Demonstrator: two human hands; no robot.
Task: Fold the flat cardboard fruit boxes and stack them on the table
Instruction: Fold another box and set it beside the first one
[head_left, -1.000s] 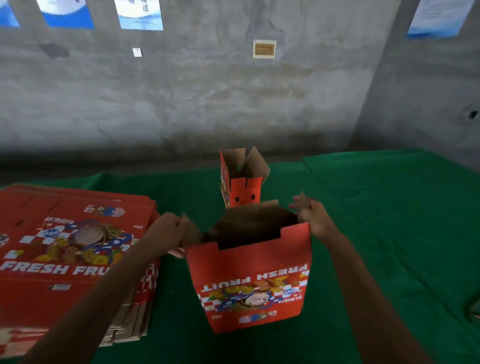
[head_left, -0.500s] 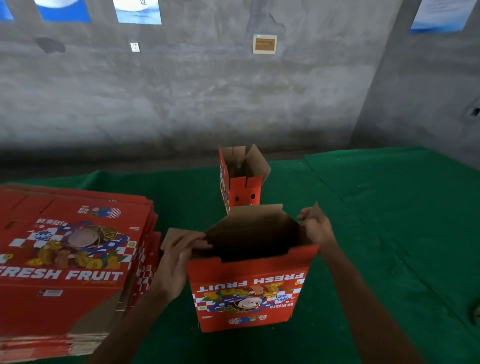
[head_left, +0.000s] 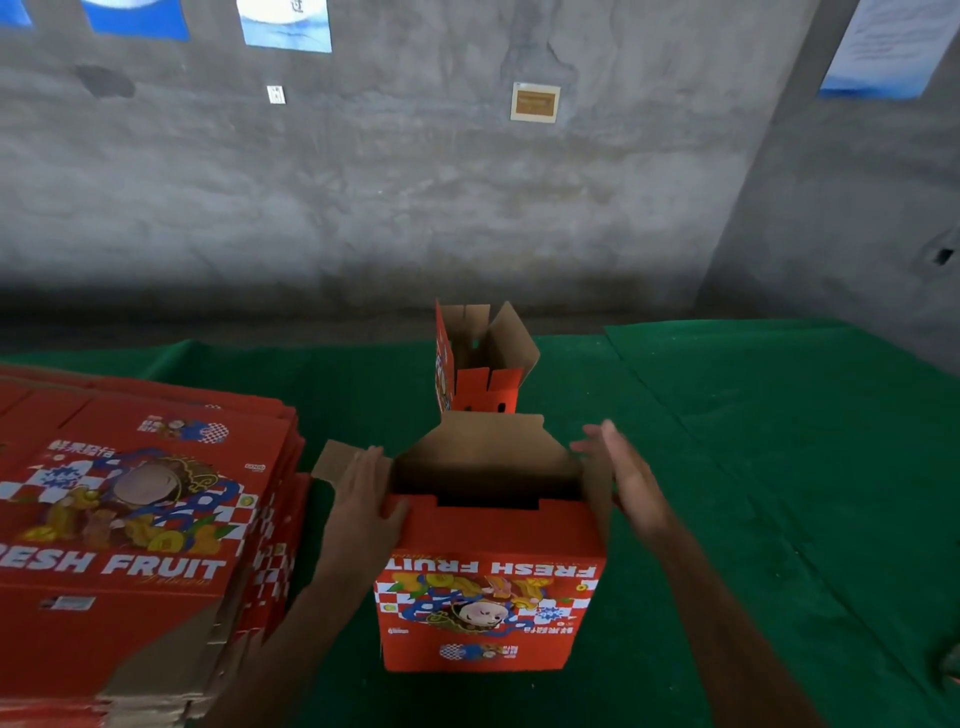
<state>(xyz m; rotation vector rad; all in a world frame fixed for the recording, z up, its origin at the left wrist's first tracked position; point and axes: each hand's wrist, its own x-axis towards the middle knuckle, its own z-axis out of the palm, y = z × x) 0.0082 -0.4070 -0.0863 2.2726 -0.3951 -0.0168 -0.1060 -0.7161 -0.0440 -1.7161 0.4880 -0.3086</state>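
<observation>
A red "FRESH FRUIT" cardboard box (head_left: 488, 587) stands opened up on the green table (head_left: 779, 467) in front of me, its print upside down and its brown flaps raised. My left hand (head_left: 361, 499) lies flat with straight fingers against the box's left flap and side. On the other side, my right hand (head_left: 623, 473) presses with straight fingers against the right flap. Behind it stands a second folded red box (head_left: 480, 384) with its top flaps open. A thick stack of flat red boxes (head_left: 130, 519) lies at the left.
The green cloth stretches bare to the right and behind the boxes. A grey concrete wall (head_left: 415, 197) with posters and a small plaque closes the far side. The table's far edge runs just behind the second box.
My left hand has let go of the left flap's edge and now lies flat on it. My right hand has straightened and pushes the right flap inward. The box sits slightly nearer.
</observation>
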